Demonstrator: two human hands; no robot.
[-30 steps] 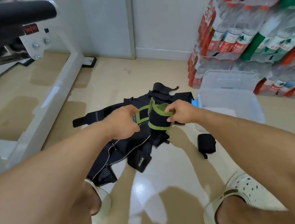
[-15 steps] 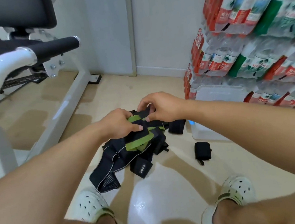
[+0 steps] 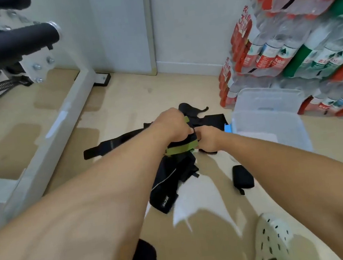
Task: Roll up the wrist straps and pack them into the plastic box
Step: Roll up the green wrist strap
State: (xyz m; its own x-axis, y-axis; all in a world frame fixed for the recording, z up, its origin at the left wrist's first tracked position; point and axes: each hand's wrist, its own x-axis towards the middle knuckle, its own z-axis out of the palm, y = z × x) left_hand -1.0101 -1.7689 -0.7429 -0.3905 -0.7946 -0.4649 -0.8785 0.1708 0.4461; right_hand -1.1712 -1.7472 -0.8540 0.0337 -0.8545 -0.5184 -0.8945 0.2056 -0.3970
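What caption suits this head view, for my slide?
Both hands roll a green-edged wrist strap beside the plastic box.

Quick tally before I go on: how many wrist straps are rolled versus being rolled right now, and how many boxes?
Rolled black strap on the floor: 1
Green-edged strap held by both hands: 1
Plastic box: 1
Total: 3
Loose straps in the black pile cannot be counted.
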